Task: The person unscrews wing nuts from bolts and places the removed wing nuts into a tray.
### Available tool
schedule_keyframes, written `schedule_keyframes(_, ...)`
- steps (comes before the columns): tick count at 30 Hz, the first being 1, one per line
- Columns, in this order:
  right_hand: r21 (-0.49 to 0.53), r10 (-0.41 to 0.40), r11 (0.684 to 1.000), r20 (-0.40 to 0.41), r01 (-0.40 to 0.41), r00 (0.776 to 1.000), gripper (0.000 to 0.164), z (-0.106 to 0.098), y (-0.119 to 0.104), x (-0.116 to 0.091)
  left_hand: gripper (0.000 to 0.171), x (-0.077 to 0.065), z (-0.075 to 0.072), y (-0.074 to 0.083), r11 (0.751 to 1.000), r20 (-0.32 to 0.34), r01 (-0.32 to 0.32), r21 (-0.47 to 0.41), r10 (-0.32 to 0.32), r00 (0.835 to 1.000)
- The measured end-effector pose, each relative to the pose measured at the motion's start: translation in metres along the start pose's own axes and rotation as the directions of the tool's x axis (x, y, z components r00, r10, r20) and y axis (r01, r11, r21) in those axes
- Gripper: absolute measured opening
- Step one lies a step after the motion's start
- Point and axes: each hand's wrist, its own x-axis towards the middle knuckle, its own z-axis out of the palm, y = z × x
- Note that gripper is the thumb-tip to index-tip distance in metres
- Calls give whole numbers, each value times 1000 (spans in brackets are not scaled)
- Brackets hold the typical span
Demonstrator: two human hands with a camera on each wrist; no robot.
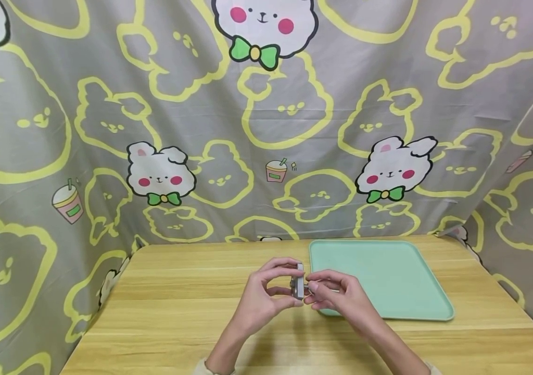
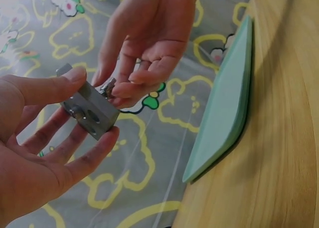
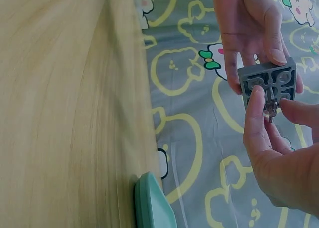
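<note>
Above the table, my left hand (image 1: 259, 298) grips a grey metal block (image 1: 300, 287) by its edges, thumb on one side and fingers on the opposite one. Round holes and a shiny screw head show on its left side in the left wrist view. In the right wrist view the block's other face (image 3: 259, 70) is ribbed, with round recesses. A small shiny metal fitting (image 3: 271, 107) sticks out of that face. The thumb and fingers of my right hand (image 1: 341, 292) pinch this fitting and partly hide it.
A mint-green tray (image 1: 383, 278) lies on the wooden table (image 1: 168, 307), behind and to the right of my hands. Past the table's far edge hangs a grey curtain (image 1: 257, 203) with cartoon prints, continuing along both sides.
</note>
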Motion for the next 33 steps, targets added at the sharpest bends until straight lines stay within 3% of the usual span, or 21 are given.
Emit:
schedule_keyframes(11,-5,-11,1000,7,11,1000,40,0,1,0,44,-2,0,-2,1000,3,12,16,-12,1000)
schedule_keyframes(17,-155,-181,972,-15,177,983,28,5,2,-1,45,-1,-1,-2,1000,-8,22,-10,-23,1000)
schedule_keyframes(20,-244,-307,925,-31,290,951,17,9,4,-2,46,0,-2,-2,999,-13,28,-29,-29,999)
schedule_keyframes(23,-334,-430,856,-38,394,902,11,13,6,-2,45,0,-4,-3,999,-17,19,-43,-20,1000)
schedule_keyframes(26,-394,-530,785,-28,478,848,13,15,7,-3,45,1,-5,-3,998,-12,-3,-59,2,1000)
schedule_keyframes(31,-405,-645,691,28,598,764,20,16,7,-2,46,1,-7,-3,996,0,-22,-91,22,1000)
schedule_keyframes(33,-426,-689,637,59,642,722,24,15,7,-2,46,1,-7,-3,994,1,-23,-103,23,1000)
